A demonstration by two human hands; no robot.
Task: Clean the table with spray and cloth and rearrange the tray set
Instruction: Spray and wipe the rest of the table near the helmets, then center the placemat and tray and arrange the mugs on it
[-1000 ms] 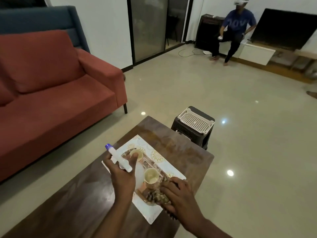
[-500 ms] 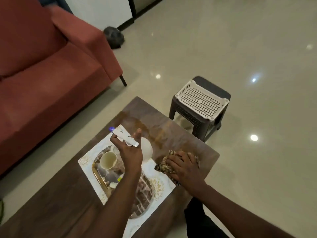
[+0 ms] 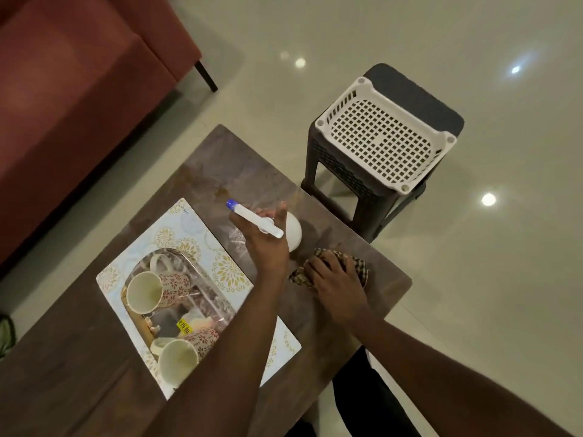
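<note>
Left grip [image 3: 265, 244] clasps spray bottle [image 3: 291, 230]; right grip [image 3: 336, 283] presses cloth [image 3: 359, 268], fingers flat.

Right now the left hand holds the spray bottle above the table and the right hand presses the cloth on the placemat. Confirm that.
One detail is wrong. The left hand does hold the spray bottle, but the right hand presses the cloth on the bare wood table, beside the placemat, not on it. The head view shows this.
</note>
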